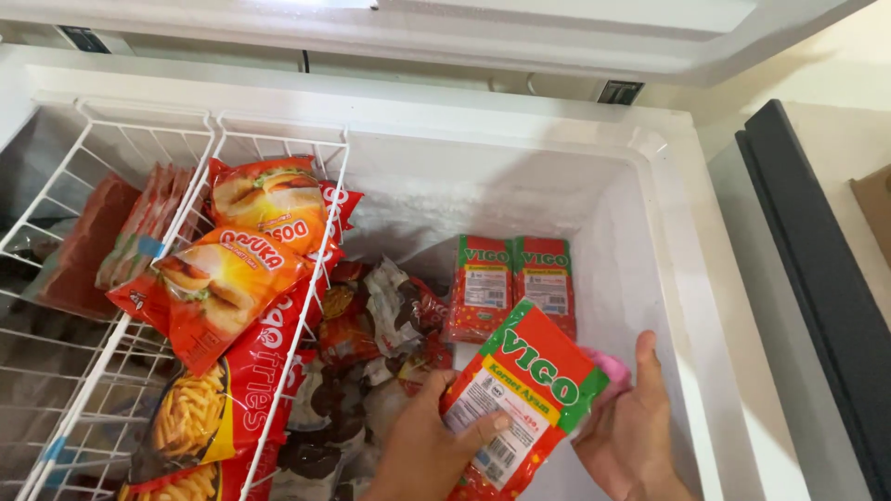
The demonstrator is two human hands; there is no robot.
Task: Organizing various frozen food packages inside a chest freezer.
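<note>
I look down into an open white chest freezer point(650, 167). My left hand point(422, 445) grips a flat red and green food packet point(520, 399) by its lower left side, holding it tilted over the freezer's right half. My right hand point(631, 427) is under the packet's right edge, fingers curled on a pink cloth point(613, 371). Two more red and green packets point(513, 283) stand upright against the frosted back wall just beyond.
Two white wire baskets point(213, 130) hang on the left; red-orange snack bags point(232, 278) and fries bags point(213, 408) fill one. Loose frozen packs point(380, 325) lie in the middle. A dark panel point(817, 278) runs along the right outside the freezer.
</note>
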